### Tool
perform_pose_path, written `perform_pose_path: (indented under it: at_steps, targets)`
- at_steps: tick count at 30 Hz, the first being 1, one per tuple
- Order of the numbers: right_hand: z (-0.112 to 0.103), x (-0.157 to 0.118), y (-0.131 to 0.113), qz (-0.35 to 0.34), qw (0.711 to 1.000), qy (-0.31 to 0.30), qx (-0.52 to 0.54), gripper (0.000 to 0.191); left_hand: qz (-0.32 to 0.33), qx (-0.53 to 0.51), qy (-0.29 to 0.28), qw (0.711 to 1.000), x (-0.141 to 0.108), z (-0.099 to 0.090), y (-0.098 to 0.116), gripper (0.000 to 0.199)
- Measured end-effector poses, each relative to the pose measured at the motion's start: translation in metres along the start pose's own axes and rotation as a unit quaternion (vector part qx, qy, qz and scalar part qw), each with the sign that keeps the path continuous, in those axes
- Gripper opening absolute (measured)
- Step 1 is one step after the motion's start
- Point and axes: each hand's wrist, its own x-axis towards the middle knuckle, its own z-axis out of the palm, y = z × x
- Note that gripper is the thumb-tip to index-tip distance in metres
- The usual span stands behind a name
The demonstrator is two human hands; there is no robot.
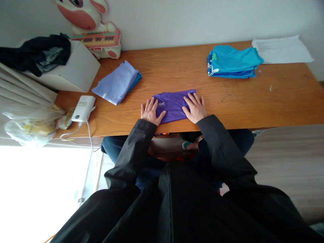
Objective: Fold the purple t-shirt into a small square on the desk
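Note:
A folded purple garment (174, 103) with small white lettering lies on the wooden table (253, 98), close to the near edge. My left hand (151, 112) rests flat on its left end, fingers spread. My right hand (195, 108) presses flat on its right part, fingers apart. Neither hand grips anything. Both arms wear dark sleeves.
A folded lilac garment (116, 82) lies to the left, a stack of folded turquoise shirts (231, 62) at the back right, white paper (280, 50) beyond it. A white box (76, 72) with dark clothing (37, 54), a pink toy (93, 27), a white charger (83, 108) and a plastic bag (30, 126) sit left.

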Motion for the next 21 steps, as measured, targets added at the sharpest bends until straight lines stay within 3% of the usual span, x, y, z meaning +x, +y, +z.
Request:
perform_pose_path:
  at_steps: [15,21]
  targets:
    - [0.0022,0.0,0.0033,0.002,1.0,0.002,0.001,0.068,-0.02,-0.014,0.015,1.0,0.0026,0.0092,-0.0063,0.092]
    - [0.0011,0.0002,0.0018,0.005,1.0,-0.004,0.009,0.068,-0.027,-0.002,-0.008,1.0,0.0037,0.0065,-0.0045,0.096]
